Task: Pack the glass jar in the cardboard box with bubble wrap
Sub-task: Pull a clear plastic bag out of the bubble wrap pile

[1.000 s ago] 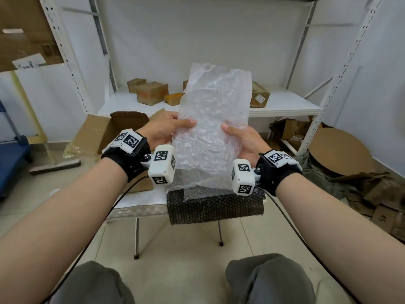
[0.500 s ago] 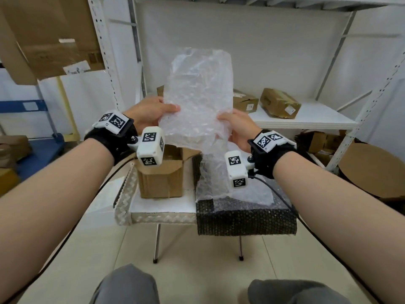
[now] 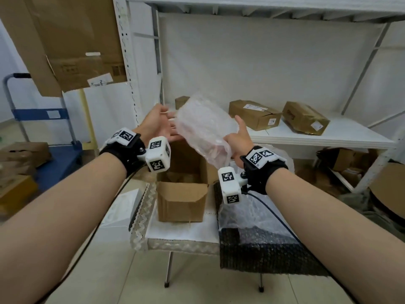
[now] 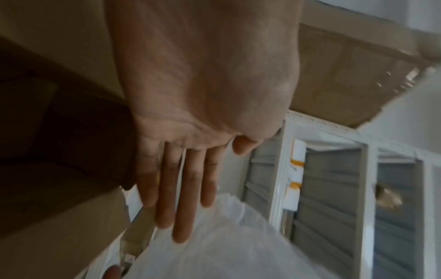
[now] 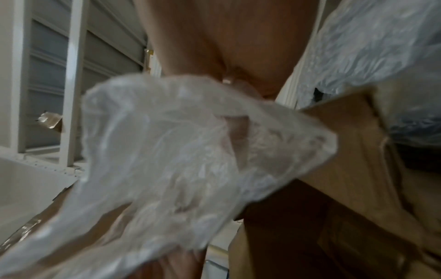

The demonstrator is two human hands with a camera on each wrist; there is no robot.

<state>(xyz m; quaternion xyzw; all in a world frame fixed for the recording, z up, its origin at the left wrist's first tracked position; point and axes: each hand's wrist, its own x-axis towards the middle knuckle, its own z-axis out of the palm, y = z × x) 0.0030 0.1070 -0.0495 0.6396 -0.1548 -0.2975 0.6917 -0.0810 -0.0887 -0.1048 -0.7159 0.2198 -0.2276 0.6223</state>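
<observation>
A crumpled sheet of clear bubble wrap hangs in the air above the open cardboard box. My right hand grips its right edge, thumb up; in the right wrist view a finger shows through the bubble wrap, with the cardboard box just beyond it. My left hand is open, its straight fingers lying against the left side of the bubble wrap. No glass jar shows in any view, and what lies at the bottom of the box cannot be made out.
The box stands on a small metal-edged table. A pile of black bubble wrap with clear wrap on it hangs over the table's right side. Behind it a white shelf bears closed cartons. A blue trolley stands at left.
The sheet, held upright by both hands before, has tipped over and come down over the box. My left hand has let go and opened flat; my right hand still holds it.
</observation>
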